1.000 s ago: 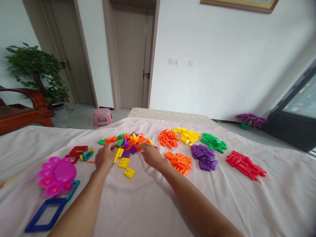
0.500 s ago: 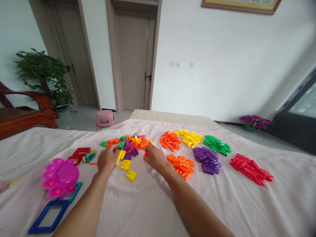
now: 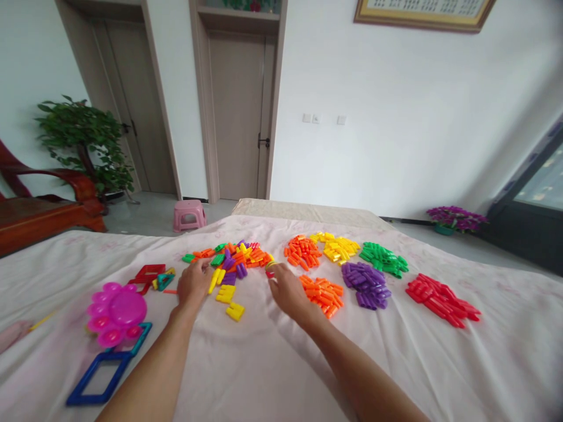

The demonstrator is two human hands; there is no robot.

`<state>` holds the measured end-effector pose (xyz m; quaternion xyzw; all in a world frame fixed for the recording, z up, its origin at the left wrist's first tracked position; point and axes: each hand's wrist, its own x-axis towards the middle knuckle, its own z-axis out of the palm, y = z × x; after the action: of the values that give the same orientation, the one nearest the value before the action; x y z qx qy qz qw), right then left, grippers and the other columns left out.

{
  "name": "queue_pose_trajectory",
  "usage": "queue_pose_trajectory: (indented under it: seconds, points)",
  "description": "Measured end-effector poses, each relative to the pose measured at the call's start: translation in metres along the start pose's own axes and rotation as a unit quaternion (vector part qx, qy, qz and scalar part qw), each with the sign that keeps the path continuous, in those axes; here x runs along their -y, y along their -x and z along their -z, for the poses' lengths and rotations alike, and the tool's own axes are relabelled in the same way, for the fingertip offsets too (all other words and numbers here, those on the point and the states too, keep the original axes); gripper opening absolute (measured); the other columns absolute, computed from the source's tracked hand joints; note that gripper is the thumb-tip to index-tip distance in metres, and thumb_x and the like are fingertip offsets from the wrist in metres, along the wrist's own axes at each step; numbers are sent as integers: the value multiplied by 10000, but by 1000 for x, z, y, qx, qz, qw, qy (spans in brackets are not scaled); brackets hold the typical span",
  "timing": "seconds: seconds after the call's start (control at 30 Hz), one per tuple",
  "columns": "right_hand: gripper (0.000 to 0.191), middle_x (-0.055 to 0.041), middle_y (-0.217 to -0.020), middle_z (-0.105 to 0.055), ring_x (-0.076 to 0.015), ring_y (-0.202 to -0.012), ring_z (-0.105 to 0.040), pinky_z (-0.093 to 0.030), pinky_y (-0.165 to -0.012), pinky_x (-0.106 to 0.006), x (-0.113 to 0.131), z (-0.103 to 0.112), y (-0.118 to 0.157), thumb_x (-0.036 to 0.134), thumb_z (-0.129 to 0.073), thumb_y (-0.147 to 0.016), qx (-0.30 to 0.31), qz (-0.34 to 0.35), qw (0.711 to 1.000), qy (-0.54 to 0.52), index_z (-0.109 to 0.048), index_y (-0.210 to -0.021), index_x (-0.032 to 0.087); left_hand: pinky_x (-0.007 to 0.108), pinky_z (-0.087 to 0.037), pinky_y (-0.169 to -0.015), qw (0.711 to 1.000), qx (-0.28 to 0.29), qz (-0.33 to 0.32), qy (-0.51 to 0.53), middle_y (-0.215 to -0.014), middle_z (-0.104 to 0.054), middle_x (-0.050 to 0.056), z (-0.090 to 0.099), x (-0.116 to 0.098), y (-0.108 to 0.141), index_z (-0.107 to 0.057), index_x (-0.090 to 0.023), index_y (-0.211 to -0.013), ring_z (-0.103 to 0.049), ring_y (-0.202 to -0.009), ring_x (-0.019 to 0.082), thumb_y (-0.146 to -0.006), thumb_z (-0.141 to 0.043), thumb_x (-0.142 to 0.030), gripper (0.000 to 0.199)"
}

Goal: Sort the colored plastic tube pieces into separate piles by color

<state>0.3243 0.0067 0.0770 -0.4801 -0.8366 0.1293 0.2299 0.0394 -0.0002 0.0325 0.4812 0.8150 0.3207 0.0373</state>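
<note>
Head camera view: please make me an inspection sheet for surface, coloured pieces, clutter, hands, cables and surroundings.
Surface: pale cloth, wrinkled.
Pieces: mixed pile between and beyond the hands; to its right, two orange piles, yellow pile, green pile, purple pile, red pile.
Clutter: pink dish, blue frame, at left.
Hands: left hand beside mixed pile; right hand near orange; grips unclear.
Cables: nothing seen.
Surroundings: doors, pink stool, plants, wooden chair.

White wall (image 3: 396, 117), closed brown door (image 3: 237, 111)
</note>
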Motion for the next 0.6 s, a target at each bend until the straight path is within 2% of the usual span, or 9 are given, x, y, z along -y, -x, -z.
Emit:
queue_pose_trajectory:
  seconds: [0.07, 0.1, 0.2, 0.37, 0.6]
  points:
    - [359, -118, -1261, -633, -232, -1177, -575, -435, -1005, -328, 13, -12, 25, 175, -510, -911, 56, 46, 997, 19, -605, -1257, 190, 334, -476, -863, 1000, -20, 11, 21, -1219, -710, 120, 1, 1, 2, -664, -189, -1208, -651, -1095, 259, -916, -443, -295, 381]
    - [347, -121, -1277, -628, -238, -1202, -559, -423, -1029, -340, 16, -17, 36, 195, -504, -925, 66, 58, 996, 31, -606, -1256, 188, 332, -477, -870, 999, -30, 16, 31, -1224, -706, 126, 2, 1, 3, -655, -181, -1214, -651, -1101, 257, -920, -431, -293, 386]
    - [334, -119, -1349, -592, -239, -1274, -508, -377, -1097, -357, 20, -26, 57, 232, -440, -978, 49, 70, 995, 56, -607, -1264, 189, 337, -483, -878, 998, -47, 27, 42, -1238, -700, 133, 6, 0, 9, -634, -172, -1247, -648, -1122, 266, -928, -411, -294, 408]
    - [333, -106, -1334, -598, -225, -1252, -516, -364, -1107, -342, 22, -28, 61, 213, -409, -992, 22, 71, 995, 74, -615, -1253, 185, 364, -484, -859, 999, -15, 28, -31, -1234, -699, 137, 12, 6, 21, -633, -192, -1281, -645, -1117, 295, -932, -410, -316, 433]
    - [300, -117, -1284, -612, -216, -1221, -527, -385, -1066, -343, 27, -27, 63, 192, -408, -993, 21, 64, 992, 102, -622, -1203, 177, 379, -412, -1033, 983, 33, -78, -160, -1368, -603, 156, 25, 43, 36, -559, -171, -1383, -533, -1272, 277, -947, -400, -322, 488]
